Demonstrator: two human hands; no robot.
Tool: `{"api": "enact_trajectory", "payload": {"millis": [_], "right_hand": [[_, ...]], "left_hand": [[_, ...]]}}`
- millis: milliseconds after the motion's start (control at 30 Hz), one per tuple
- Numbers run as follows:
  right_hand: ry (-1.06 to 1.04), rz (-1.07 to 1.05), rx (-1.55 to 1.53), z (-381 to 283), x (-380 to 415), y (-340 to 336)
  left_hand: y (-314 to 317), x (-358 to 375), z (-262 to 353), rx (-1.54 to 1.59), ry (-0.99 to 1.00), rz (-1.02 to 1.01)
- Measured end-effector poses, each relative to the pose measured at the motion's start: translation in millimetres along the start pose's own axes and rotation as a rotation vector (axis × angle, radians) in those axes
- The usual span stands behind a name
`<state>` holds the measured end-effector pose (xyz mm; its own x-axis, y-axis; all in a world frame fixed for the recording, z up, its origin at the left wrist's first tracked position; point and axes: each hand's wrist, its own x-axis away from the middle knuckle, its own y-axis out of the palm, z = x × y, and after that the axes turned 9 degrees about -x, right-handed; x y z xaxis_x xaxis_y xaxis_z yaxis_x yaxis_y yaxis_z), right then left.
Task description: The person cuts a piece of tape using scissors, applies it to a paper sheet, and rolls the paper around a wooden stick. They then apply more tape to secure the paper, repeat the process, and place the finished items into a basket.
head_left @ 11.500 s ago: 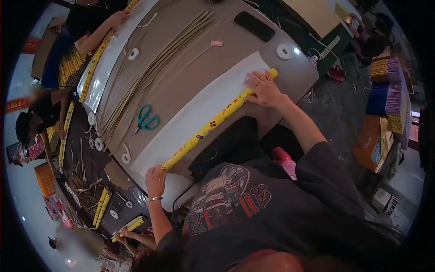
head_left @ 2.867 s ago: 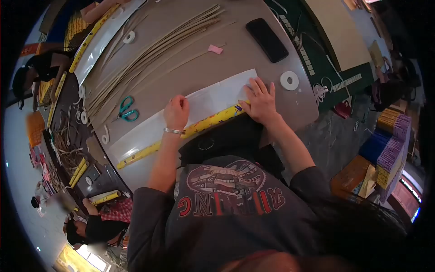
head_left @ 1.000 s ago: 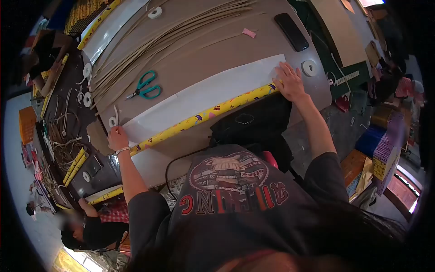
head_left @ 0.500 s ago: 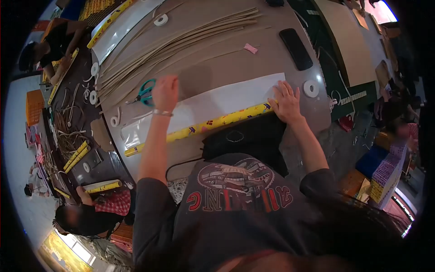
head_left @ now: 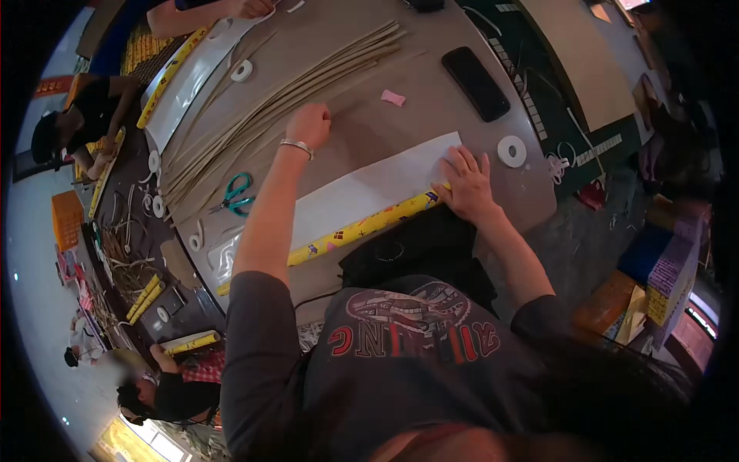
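My left hand (head_left: 309, 125) is closed in a fist above the table, by the near side of a bundle of long brown strips (head_left: 308, 73). Whatever its fingers may hold is hidden. Fingers spread, my right hand (head_left: 467, 183) lies flat on the right end of a white sheet (head_left: 369, 181), its thumb by a yellow patterned roll (head_left: 369, 224) along the sheet's near edge. My left forearm crosses over the sheet and roll. Teal-handled scissors (head_left: 237, 194) lie on the table left of that forearm.
A black phone (head_left: 476, 83), a pink wrapped piece (head_left: 392, 98) and white tape rolls (head_left: 511, 152) lie on the table (head_left: 431, 115). Another person's hand (head_left: 250, 8) is at the far edge, over another sheet. Other people work along the left. Boxes (head_left: 662, 269) stand at right.
My left hand has moved away from the scissors, forward and right toward the brown strips, still closed. My right hand stays on the sheet's end. Another person's arm has come in at the top.
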<state>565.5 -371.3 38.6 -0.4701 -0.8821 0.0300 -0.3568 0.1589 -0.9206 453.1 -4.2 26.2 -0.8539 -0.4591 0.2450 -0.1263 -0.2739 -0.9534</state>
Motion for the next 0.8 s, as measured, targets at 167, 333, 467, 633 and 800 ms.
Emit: {"api": "enact_trajectory", "payload": {"millis": [167,333,467,633,800], "right_hand": [[-0.007,0.005,-0.008,-2,-1,-4],[0.011,0.006,-0.011,-2,0,-5],[0.011,0.009,-0.014,-2,-1,-4],[0.01,-0.007,-0.025,-3,-2,-7],[0.012,0.008,-0.039,-3,-1,-8]], "left_hand": [[16,11,-4,0.26,-0.091,0.52],[-2,35,2,0.371,-0.004,0.522],[1,39,7,0.357,-0.017,0.432],[6,38,13,0.388,-0.034,0.423],[-3,36,19,0.372,-0.084,0.351]]}}
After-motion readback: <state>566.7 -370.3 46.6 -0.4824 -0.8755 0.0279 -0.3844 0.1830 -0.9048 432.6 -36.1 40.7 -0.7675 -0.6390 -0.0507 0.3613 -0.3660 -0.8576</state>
